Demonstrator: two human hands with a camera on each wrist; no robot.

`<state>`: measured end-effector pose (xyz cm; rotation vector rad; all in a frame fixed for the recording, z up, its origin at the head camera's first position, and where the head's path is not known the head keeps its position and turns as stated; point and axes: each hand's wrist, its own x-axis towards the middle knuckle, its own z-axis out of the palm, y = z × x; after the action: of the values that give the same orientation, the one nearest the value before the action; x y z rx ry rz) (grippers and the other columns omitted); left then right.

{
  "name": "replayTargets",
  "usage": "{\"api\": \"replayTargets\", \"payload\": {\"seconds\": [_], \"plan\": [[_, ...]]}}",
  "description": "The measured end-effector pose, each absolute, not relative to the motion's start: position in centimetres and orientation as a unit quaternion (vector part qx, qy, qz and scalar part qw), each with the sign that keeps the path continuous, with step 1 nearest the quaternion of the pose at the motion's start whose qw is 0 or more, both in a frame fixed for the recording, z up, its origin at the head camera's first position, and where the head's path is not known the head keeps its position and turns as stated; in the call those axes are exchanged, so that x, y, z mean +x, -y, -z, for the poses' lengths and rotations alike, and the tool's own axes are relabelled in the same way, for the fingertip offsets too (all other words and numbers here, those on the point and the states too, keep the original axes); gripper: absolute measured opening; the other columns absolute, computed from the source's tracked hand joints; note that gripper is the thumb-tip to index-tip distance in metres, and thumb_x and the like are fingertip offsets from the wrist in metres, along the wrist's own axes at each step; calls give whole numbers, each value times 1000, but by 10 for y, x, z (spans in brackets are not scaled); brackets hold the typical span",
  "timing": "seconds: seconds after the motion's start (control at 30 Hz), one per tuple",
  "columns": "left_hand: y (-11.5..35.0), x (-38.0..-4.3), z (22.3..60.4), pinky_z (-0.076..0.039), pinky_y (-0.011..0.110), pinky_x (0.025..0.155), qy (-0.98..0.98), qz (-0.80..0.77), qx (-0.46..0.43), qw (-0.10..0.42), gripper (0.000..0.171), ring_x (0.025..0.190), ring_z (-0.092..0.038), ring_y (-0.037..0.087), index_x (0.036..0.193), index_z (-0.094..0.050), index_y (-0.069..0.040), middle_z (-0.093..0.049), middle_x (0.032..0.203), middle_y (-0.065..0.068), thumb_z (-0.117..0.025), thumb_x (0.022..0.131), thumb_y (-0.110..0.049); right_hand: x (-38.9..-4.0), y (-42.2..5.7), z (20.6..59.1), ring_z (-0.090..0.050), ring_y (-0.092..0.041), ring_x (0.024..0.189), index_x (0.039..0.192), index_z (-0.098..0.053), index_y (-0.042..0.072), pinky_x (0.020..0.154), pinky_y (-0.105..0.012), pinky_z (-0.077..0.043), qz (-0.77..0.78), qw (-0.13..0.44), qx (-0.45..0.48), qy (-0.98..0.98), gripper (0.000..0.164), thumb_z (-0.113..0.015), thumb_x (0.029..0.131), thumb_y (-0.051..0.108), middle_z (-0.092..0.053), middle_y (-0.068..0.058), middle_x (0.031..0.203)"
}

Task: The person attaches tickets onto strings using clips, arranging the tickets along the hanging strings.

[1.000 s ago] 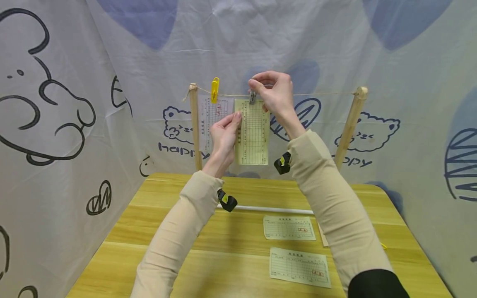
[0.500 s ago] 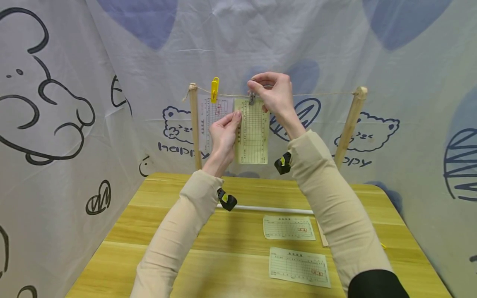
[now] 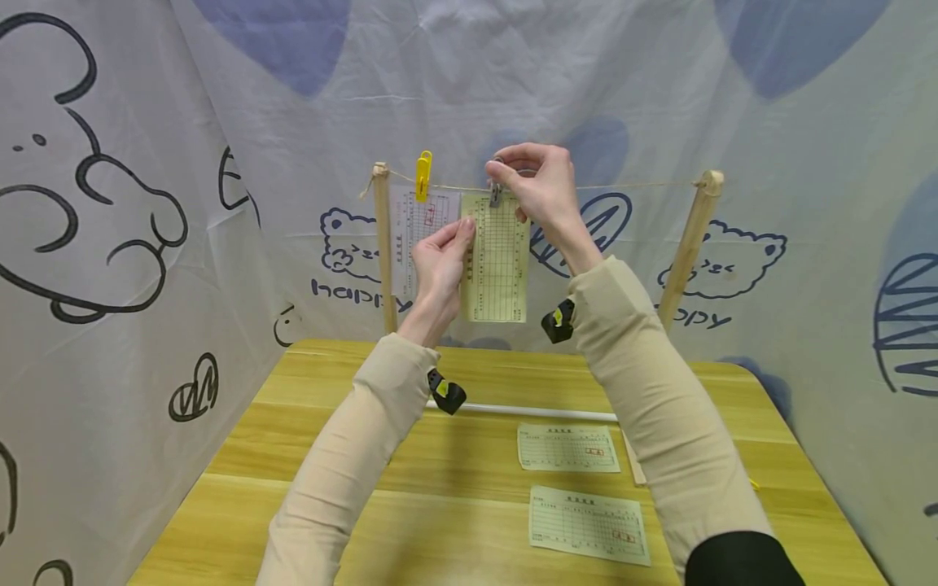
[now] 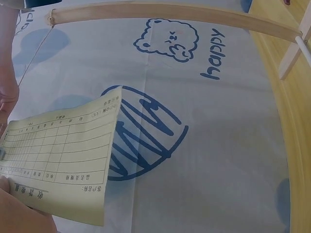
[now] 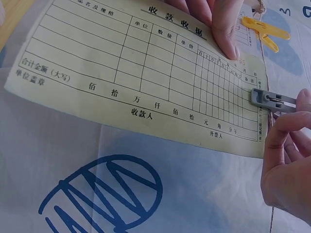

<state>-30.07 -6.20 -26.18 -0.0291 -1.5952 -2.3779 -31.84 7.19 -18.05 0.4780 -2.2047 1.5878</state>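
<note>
A pale yellow receipt slip [image 3: 498,268] hangs lengthwise against the string [image 3: 630,185] in the head view. My left hand [image 3: 441,268] pinches its left edge, thumb on the printed face. My right hand [image 3: 542,183] holds a grey clothespin [image 5: 267,99] by its handles; in the right wrist view its tip lies over the slip's top edge, at the string. To the left, a yellow clothespin [image 3: 422,177] holds a whitish slip [image 3: 405,236] on the same string, partly behind my left hand. In the left wrist view the yellow slip [image 4: 63,150] curves outward.
Wooden posts [image 3: 384,260] [image 3: 689,252] carry the string at both ends. Two more receipt slips [image 3: 568,448] [image 3: 589,525] lie on the wooden table [image 3: 293,456]. A white rod [image 3: 538,413] runs across behind them. A patterned cloth [image 3: 454,65] hangs behind.
</note>
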Motion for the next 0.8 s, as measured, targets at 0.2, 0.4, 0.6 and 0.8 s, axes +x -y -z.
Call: {"api": "replayTargets", "payload": {"seconds": [0.2, 0.4, 0.6, 0.8], "plan": [[62, -301, 262, -58, 19, 88, 553, 822, -8, 137, 30, 86, -71, 3, 119, -69, 0, -71, 122, 16, -68, 96, -18, -319, -72, 181, -51, -9, 54, 114, -72, 5, 41, -22, -40, -570, 183, 169, 783, 29, -73, 93, 25, -73, -3, 96], [63, -300, 262, -59, 20, 86, 560, 818, -6, 131, 30, 86, -70, 5, 119, -70, -2, -73, 121, 15, -69, 95, -20, -318, -74, 181, -51, -9, 55, 115, -71, 5, 41, -22, -39, -576, 172, 170, 781, 31, -74, 93, 27, -72, -2, 97], [63, -300, 263, -58, 21, 90, 557, 820, -9, 132, 30, 88, -71, 4, 119, -69, -1, -72, 122, 15, -69, 95, -19, -318, -75, 182, -53, -9, 58, 118, -70, 5, 41, -22, -39, -584, 165, 177, 775, 33, -73, 93, 26, -72, -2, 98], [65, -300, 264, -59, 21, 86, 564, 815, -5, 132, 31, 86, -71, 4, 119, -70, -3, -73, 120, 13, -70, 95, -21, -318, -75, 182, -53, -10, 57, 117, -70, 4, 40, -22, -39, -582, 172, 183, 774, 30, -73, 94, 22, -73, -3, 97]]}}
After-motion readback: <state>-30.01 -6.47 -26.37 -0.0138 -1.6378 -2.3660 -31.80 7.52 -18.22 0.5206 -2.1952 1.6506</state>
